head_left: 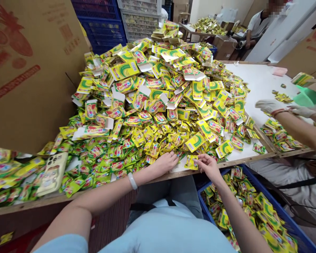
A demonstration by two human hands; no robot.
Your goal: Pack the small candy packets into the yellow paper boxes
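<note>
- Yellow packet (191, 162): my right hand (207, 166) pinches its edge, other fingers loosely curled.
- My left hand (165, 163) lies palm down left of that; I can't tell whether it grips anything.
- Heaped boxes (152, 84) wall off everything beyond my hands.
- Phone (52, 174), tall carton (39, 80): left of my left hand.
- Blue crate (289, 220): below my right.

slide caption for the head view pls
Right hand at a yellow packet, left hand nearby, before a heap of boxes and packets.
</note>
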